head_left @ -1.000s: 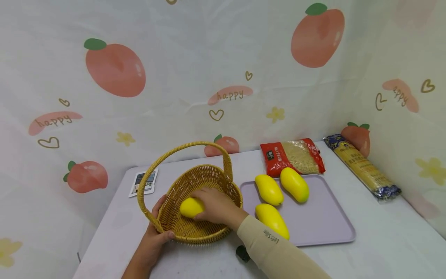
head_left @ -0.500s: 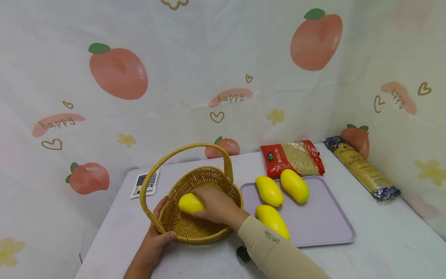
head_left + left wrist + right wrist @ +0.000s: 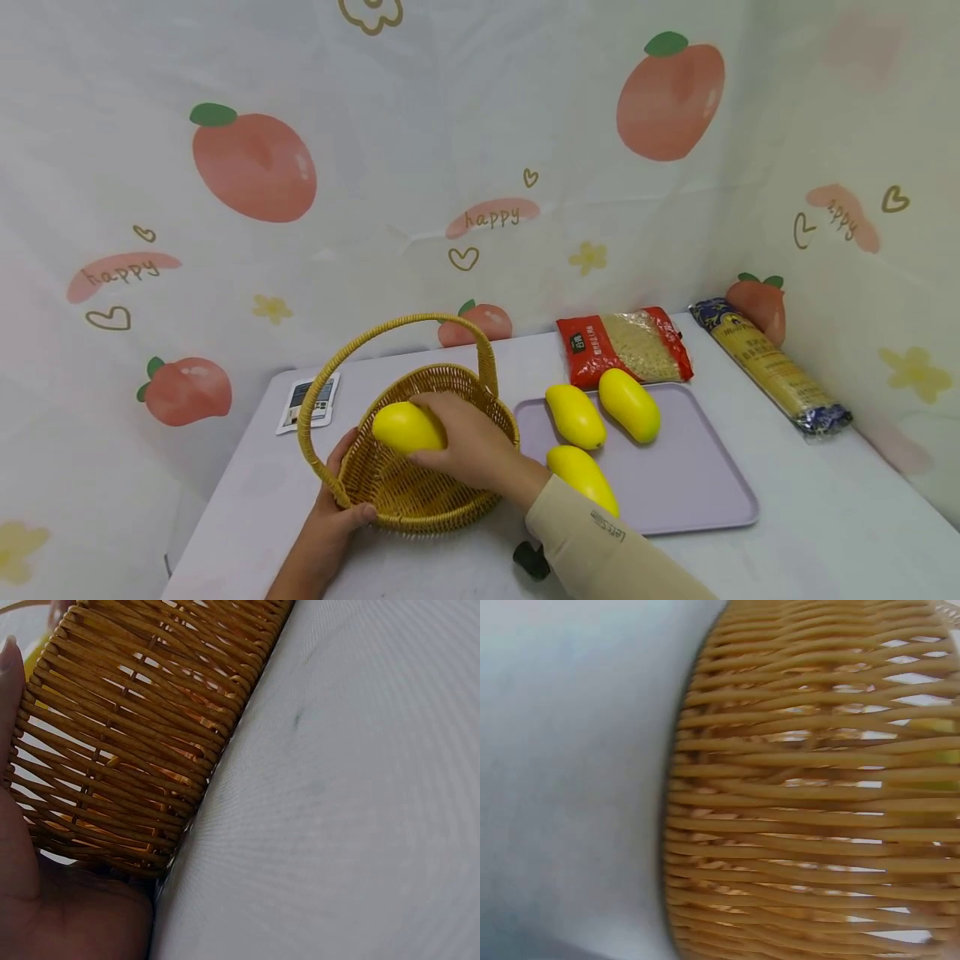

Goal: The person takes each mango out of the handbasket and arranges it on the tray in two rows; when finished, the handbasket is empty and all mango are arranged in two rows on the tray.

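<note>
A wicker basket [image 3: 420, 523] with a tall arched handle stands at the table's front, left of the tray. My left hand [image 3: 337, 512] grips its left side, thumb at the near rim; in the left wrist view that hand [image 3: 75, 915] lies against the woven wall [image 3: 135, 742]. My right hand [image 3: 468, 442] holds a yellow mango [image 3: 405, 427] over the basket's interior, fingers on its far side and thumb on the near side. Only the woven outside [image 3: 817, 802] fills the right wrist view, with yellow showing through gaps. Three more mangoes [image 3: 576, 417] lie on the tray.
The lilac tray [image 3: 682, 483] sits right of the basket, partly behind my right sleeve [image 3: 600, 542]. Behind it lies a red-and-clear food bag [image 3: 630, 346], with a long pasta packet [image 3: 772, 367] farther right. A white printed packet [image 3: 309, 404] and a small black object [image 3: 531, 560] are also there.
My right hand has raised the mango from low in the basket, up and slightly left. My left hand keeps its grip. The head view has shifted slightly.
</note>
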Motion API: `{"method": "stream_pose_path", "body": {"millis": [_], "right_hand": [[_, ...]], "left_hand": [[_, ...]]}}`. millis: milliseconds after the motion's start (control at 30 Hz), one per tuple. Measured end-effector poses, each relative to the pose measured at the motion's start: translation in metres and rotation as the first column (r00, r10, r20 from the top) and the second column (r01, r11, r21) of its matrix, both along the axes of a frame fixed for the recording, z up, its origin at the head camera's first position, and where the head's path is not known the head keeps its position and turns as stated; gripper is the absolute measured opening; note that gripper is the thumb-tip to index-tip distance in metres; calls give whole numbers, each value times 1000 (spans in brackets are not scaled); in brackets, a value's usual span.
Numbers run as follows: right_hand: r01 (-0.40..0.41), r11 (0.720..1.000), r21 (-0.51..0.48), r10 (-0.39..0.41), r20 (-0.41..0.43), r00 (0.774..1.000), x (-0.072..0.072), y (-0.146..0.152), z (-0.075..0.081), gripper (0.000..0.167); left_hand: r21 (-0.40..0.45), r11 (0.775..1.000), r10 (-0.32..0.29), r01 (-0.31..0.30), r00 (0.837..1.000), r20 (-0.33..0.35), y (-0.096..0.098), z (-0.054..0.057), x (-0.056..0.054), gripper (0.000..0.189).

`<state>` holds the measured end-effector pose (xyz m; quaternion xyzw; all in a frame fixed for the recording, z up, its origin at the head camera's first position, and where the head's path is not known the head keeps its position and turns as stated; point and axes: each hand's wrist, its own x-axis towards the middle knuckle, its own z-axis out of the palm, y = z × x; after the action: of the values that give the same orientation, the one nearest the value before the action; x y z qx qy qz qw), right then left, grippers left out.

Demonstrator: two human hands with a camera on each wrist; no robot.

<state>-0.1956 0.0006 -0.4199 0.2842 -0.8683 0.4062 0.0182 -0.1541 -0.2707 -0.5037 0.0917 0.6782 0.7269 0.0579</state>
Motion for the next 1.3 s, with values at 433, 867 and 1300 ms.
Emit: {"method": "stream_pose_path", "body": {"millis": [433,867,1300], "right_hand": [[-62,998,-33,61,-32,998,31,19,21,70],[-103,992,-70,102,-26,994,53,44,22,70],[-89,985,-146,88,-7,996,78,79,15,68]], "left_hand": [[33,999,-19,19,1000,-9,0,-1,1,107],[28,999,-14,15,999,-34,-2,-4,-1,109],[17,1000,-9,9,1000,-15,-2,-3,-3,114]]}}
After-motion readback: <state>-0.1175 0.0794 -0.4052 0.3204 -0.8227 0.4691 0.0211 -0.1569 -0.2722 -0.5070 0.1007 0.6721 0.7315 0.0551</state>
